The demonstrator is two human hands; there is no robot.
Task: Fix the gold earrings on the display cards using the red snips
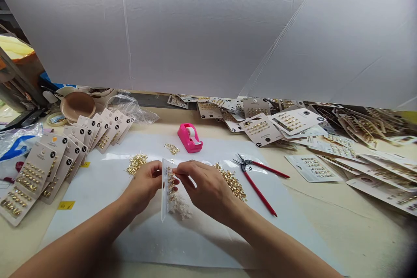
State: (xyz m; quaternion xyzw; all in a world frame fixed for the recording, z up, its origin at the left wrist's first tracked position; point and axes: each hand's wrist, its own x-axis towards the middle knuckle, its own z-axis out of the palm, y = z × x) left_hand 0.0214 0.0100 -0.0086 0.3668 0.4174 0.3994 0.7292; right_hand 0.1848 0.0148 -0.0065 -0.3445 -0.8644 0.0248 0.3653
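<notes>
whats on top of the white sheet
On the white sheet: gold rings, small gold pieces, a white heap, a pink tape dispenser and red-handled pliers. The card, left hand and right hand cover parts of it; whatever lies behind them is hidden.

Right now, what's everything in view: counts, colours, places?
Tabletop: 1, cream, throughout
Sheet: 1, white, on the tabletop
Held jewellery card: 1, white with gold pieces, centre
Fanned jewellery cards: many, pale, left
Scattered jewellery cards: many, pale, right and back
Gold rings: one pile, one small cluster, gold, left-centre
Small gold pieces: 1 heap, gold, right-centre
White bits: 1 heap, white, beside the held card
Tape dispenser: 1, pink, sheet's far side
Pliers: 1, red handles, right
Yellow tabs: 2, yellow, sheet's left edge
Bowl: 1, brown inside, far left
Plastic bags: at least 2, clear, left
Panel: white, across top
Left hand: 1, bare, holding the card
Right hand: 1, bare, at the card's face
</notes>
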